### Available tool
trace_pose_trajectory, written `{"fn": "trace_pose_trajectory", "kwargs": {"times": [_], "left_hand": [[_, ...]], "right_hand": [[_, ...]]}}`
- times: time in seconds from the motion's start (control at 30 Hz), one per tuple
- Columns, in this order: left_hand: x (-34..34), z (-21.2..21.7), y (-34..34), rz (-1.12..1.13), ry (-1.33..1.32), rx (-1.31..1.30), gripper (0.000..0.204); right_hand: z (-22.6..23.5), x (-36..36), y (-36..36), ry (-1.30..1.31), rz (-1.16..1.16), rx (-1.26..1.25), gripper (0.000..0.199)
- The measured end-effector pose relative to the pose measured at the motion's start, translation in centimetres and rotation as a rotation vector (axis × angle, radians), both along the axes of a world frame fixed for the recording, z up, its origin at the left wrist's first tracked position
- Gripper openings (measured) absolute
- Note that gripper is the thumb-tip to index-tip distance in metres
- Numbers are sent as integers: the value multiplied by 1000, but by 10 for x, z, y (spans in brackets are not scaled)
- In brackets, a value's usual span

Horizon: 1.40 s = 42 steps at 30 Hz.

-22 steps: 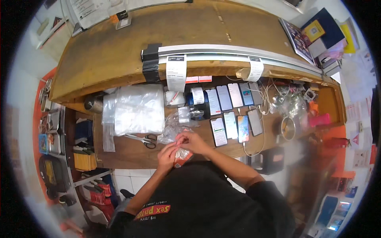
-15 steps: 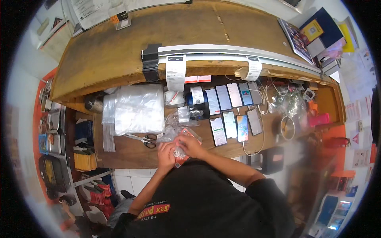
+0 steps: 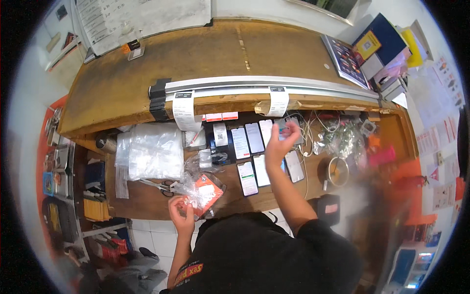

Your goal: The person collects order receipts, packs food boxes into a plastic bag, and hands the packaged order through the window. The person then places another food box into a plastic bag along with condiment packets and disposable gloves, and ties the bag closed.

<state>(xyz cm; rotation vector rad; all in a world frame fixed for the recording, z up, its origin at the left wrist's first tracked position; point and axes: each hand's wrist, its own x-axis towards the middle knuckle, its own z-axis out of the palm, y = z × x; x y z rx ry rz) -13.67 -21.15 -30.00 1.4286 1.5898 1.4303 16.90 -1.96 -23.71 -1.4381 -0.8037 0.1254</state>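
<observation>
At the desk's near edge, my left hand (image 3: 181,215) has its curled fingers on the edge of a crumpled clear plastic bag (image 3: 192,188). The bag lies over a flat orange-red packet with a white panel (image 3: 208,193). My right hand (image 3: 283,142) is raised over the phones, thumb and fingers curved and apart, with nothing visible between them. Beneath it several smartphones lie in two rows, among them one with a green-and-white screen (image 3: 247,179) and a dark one (image 3: 254,138). My right hand and forearm hide parts of others.
Scissors (image 3: 159,185) lie left of the packet, beside a stack of clear plastic bags (image 3: 156,154). Paper slips (image 3: 184,110) hang from the raised wooden shelf (image 3: 205,54). White cables (image 3: 307,132), a tape roll (image 3: 338,171) and crumpled plastic (image 3: 340,139) sit at the right.
My right hand has left the plastic bag and moved up and right over the phones. My left hand has stayed at the bag. The view has shifted, showing more of the wall behind.
</observation>
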Motion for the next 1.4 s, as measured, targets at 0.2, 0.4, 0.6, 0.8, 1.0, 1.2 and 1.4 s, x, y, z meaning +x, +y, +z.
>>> {"fn": "trace_pose_trajectory", "kwargs": {"times": [0.2, 0.4, 0.6, 0.8, 1.0, 1.2, 1.4], "left_hand": [[76, 3, 15, 24, 83, 65, 22], [127, 17, 13, -60, 73, -52, 23], [142, -11, 24, -112, -430, -195, 38], [133, -20, 5, 40, -464, -334, 24], [107, -22, -12, 83, -774, -289, 21], [85, -74, -54, -131, -452, -533, 19], [65, -43, -87, -17, -242, -843, 49]], "right_hand": [[10, 29, 20, 116, 444, 74, 44], [-25, 29, -3, 150, 726, -187, 13], [-88, -1, -87, 190, 1414, -582, 13], [-103, 2, -138, 132, 1754, -606, 18], [-163, 4, -137, -33, 1967, -972, 19], [-196, -27, -116, 9, 1534, -673, 59], [-215, -60, -122, -102, 1465, -365, 51]]}}
